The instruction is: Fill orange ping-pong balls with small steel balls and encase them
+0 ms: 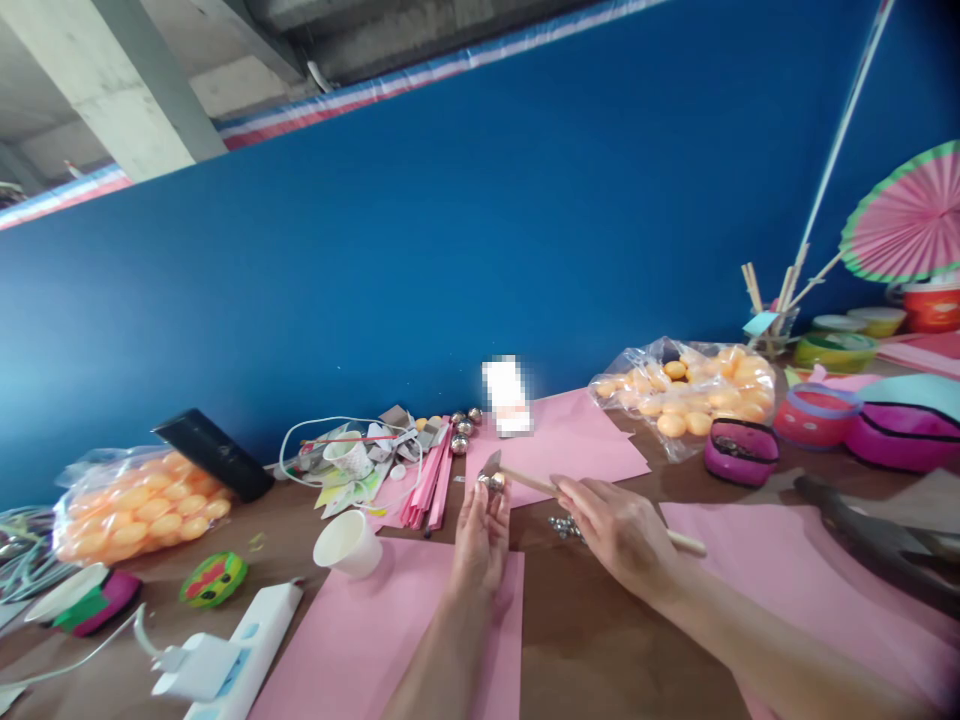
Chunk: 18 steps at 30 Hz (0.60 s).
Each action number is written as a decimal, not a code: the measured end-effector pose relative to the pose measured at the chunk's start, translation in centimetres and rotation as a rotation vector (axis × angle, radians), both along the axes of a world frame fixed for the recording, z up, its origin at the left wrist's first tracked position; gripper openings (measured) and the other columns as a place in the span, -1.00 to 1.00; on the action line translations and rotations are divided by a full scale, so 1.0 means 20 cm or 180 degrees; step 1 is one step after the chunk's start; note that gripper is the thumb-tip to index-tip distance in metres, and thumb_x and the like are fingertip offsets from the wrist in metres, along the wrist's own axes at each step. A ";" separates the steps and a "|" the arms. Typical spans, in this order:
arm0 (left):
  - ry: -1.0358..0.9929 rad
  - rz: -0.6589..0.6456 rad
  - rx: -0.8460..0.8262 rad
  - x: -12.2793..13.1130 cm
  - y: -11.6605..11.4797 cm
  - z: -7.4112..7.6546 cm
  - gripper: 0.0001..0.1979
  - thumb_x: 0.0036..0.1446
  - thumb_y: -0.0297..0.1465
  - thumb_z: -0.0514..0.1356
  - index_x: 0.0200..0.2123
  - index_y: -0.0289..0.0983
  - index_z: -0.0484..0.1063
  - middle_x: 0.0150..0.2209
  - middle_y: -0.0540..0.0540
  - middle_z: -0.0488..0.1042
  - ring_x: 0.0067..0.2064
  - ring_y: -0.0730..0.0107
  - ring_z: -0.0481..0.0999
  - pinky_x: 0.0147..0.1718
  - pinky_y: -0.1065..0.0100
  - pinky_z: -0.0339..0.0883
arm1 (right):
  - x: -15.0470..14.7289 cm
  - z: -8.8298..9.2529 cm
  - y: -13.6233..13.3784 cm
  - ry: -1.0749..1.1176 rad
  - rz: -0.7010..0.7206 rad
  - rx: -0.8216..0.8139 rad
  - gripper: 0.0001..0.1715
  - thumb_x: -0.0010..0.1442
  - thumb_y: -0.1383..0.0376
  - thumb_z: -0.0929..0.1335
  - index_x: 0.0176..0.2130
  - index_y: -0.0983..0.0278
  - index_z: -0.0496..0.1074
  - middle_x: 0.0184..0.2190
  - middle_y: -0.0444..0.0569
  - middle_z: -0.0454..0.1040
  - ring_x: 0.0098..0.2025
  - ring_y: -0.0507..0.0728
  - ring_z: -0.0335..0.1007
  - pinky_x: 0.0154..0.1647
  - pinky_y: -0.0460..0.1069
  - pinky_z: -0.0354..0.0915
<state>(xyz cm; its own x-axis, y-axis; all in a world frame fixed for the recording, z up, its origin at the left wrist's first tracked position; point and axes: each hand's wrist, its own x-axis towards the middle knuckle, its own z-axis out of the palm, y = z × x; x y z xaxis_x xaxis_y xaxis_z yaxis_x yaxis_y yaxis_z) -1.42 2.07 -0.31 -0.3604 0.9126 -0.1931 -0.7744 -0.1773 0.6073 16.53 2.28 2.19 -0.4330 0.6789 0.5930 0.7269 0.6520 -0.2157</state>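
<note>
My left hand [482,535] is raised palm up over the edge of a pink paper sheet [420,640], its fingertips closed on a shiny round metal bell [495,482]. My right hand [619,525] wraps round the wooden handle of a slim tool [534,481]. Its small grey pointed head [491,463] meets or nearly meets the bell; which one I cannot tell. A little pile of small silvery pieces [566,527] lies on the brown table beside my right hand. Several similar shiny balls [461,430] rest farther back.
A white paper cup [347,545] stands left of my left hand. Bags of orange balls lie left [142,505] and right [686,390]. Pink strips [431,475], a magenta pouch [741,452], a white power strip [251,640] and dark-handled scissors [877,535] surround the work area.
</note>
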 end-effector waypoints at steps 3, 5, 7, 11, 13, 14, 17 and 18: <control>-0.0016 0.0011 0.0014 0.00 0.00 0.00 -0.85 0.09 -0.56 0.09 -0.31 -0.30 0.43 -0.30 -0.08 0.52 -0.24 0.50 0.52 -0.09 0.42 0.34 | -0.01 0.00 0.00 -0.0083 0.0068 -0.0033 -0.71 0.25 0.31 0.15 -0.09 0.23 0.34 -0.49 -0.07 0.44 -0.44 0.02 0.37 -0.46 -0.13 0.13; -0.0069 0.0024 -0.0029 0.00 0.00 0.00 -0.85 0.09 -0.55 0.09 -0.29 -0.31 0.43 -0.31 -0.09 0.52 -0.26 0.50 0.52 -0.11 0.43 0.35 | -0.01 0.00 0.00 -0.0059 0.0080 -0.0030 -0.71 0.25 0.31 0.15 -0.09 0.23 0.34 -0.49 -0.07 0.44 -0.44 0.01 0.37 -0.45 -0.13 0.14; -0.0137 -0.0001 -0.0067 0.00 0.00 0.00 -0.87 0.10 -0.52 0.09 -0.29 -0.31 0.42 -0.32 -0.09 0.51 -0.28 0.50 0.52 -0.13 0.42 0.37 | -0.01 0.00 0.00 0.0020 0.0094 0.0014 -0.71 0.26 0.31 0.15 -0.07 0.24 0.33 -0.47 -0.06 0.45 -0.42 0.01 0.38 -0.43 -0.13 0.15; -0.0277 -0.0127 -0.0022 -0.01 0.01 -0.01 -0.89 0.10 -0.48 0.10 -0.31 -0.32 0.41 -0.32 -0.10 0.50 -0.31 0.52 0.51 -0.22 0.46 0.41 | -0.01 -0.01 0.00 -0.0022 0.0112 -0.0010 -0.71 0.25 0.31 0.16 -0.07 0.23 0.33 -0.48 -0.07 0.45 -0.43 0.01 0.37 -0.44 -0.14 0.15; -0.0274 -0.0184 0.0037 -0.01 0.01 -0.01 -0.88 0.10 -0.51 0.09 -0.29 -0.32 0.41 -0.30 -0.11 0.50 -0.32 0.53 0.50 -0.28 0.51 0.41 | -0.01 -0.01 0.01 -0.0072 0.0069 -0.0084 -0.71 0.25 0.31 0.16 -0.08 0.21 0.33 -0.49 -0.09 0.44 -0.44 0.02 0.37 -0.44 -0.13 0.14; -0.0244 -0.0209 0.0084 -0.01 0.00 -0.01 -0.86 0.09 -0.52 0.09 -0.27 -0.32 0.41 -0.28 -0.11 0.50 -0.32 0.53 0.50 -0.29 0.52 0.41 | -0.01 -0.01 0.01 -0.0081 0.0048 -0.0108 -0.71 0.25 0.31 0.15 -0.08 0.20 0.33 -0.49 -0.09 0.44 -0.44 0.02 0.37 -0.44 -0.13 0.14; -0.0144 -0.0249 0.0202 0.00 -0.01 0.00 -0.79 0.08 -0.55 0.09 -0.20 -0.30 0.39 -0.22 -0.12 0.49 -0.27 0.51 0.50 -0.24 0.49 0.40 | -0.01 0.00 0.00 -0.0092 0.0044 -0.0101 -0.71 0.26 0.31 0.15 -0.08 0.21 0.34 -0.49 -0.08 0.44 -0.44 0.02 0.37 -0.44 -0.13 0.14; -0.0126 -0.0241 0.0192 0.00 -0.01 0.01 -0.80 0.08 -0.55 0.09 -0.20 -0.30 0.40 -0.21 -0.12 0.48 -0.25 0.50 0.49 -0.22 0.48 0.39 | -0.01 0.00 0.00 -0.0093 0.0058 -0.0087 -0.71 0.26 0.31 0.15 -0.09 0.22 0.34 -0.49 -0.07 0.44 -0.43 0.02 0.37 -0.44 -0.13 0.14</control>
